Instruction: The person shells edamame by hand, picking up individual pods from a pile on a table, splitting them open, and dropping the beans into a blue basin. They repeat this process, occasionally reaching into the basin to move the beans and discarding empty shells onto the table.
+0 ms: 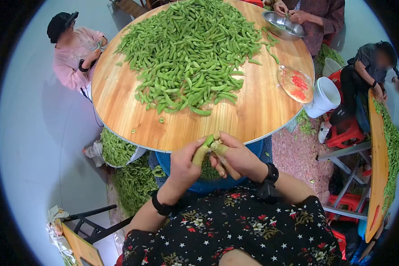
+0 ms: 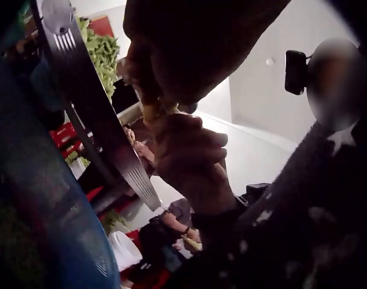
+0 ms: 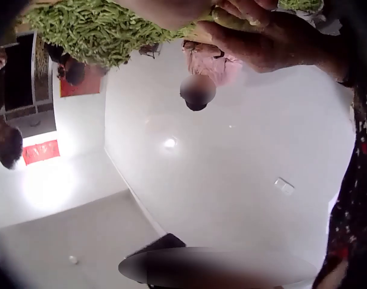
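Just in front of the table's near edge, my left hand (image 1: 184, 163) and right hand (image 1: 240, 158) meet fingertip to fingertip. Between them is a green soybean pod (image 1: 209, 140), pinched by both hands and partly covered by the fingers. Yellowish-green coverings wrap the left thumb and a right digit. Below the hands, a blue tub (image 1: 165, 165) holds green stuff that shows dimly. A big heap of soybean pods (image 1: 190, 53) covers much of the round wooden table (image 1: 261, 102) ahead. In the dark left wrist view the hands overlap, hiding the pod.
On the table's right lie a plastic-wrapped tray (image 1: 292, 80) with red markings and a metal bowl (image 1: 283, 25) at another person's hands. A white bucket (image 1: 326, 95) stands by the right rim. More plants fill a sack (image 1: 119, 146) and the floor at left. Other people sit around.
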